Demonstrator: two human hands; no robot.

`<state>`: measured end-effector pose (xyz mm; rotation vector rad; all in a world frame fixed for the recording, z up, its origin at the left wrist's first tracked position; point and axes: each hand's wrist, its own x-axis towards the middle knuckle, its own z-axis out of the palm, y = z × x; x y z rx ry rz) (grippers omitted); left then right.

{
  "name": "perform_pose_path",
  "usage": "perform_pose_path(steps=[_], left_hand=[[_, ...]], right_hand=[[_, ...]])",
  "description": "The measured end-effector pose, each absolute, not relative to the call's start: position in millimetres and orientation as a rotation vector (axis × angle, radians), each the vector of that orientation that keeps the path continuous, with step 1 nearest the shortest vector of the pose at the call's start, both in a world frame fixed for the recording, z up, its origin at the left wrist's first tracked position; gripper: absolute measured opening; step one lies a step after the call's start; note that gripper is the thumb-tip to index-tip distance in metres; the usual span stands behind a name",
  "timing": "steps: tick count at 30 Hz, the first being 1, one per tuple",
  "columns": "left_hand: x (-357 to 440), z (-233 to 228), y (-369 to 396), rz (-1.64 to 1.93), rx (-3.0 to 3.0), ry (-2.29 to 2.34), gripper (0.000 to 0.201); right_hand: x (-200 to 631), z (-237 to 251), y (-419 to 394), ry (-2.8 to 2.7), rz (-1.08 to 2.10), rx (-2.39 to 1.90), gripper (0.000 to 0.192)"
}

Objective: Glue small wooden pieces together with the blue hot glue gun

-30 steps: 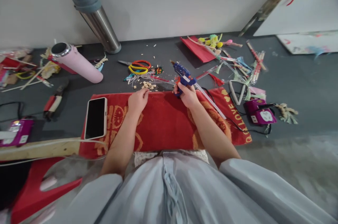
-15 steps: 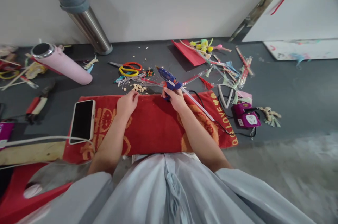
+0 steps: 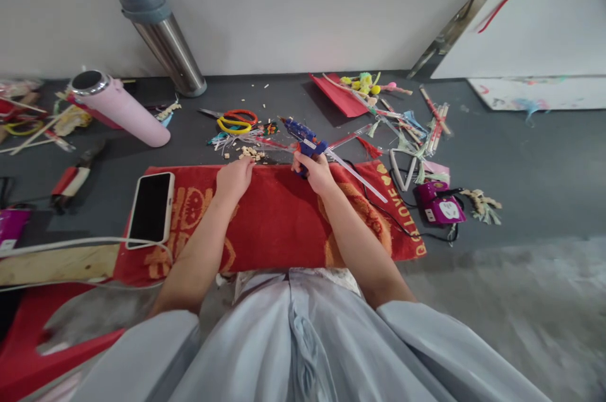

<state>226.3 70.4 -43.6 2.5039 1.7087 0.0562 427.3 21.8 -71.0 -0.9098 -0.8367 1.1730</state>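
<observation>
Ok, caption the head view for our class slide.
Right hand gripping a blue glue gun, left hand beside small beige pieces beyond a red towel.

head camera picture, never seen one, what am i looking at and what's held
This is a person's own view: a camera worn on the head looks forward and down. No machine: the bare right hand grips a blue glue gun with a pale stick at its back. The left hand is beside a heap of small pale pieces; whether it pinches one is unclear. A red towel lies on the dark table, a phone on its left end; beyond are scissors and a steel flask.
</observation>
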Motion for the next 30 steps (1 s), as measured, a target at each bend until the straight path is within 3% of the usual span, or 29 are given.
perform_pose_path(steps=[19,30], left_hand=[[237.7,-30.6,72.8,-0.306,2.762,1.585,0.039],[237.4,-12.3,72.3,-0.339,2.672,1.63,0.029]], right_hand=[[423.3,-57.4,15.3,-0.909,1.149,-0.864,0.028],[416.0,-47.1,11.0,-0.926,1.235,-0.909,0.036]])
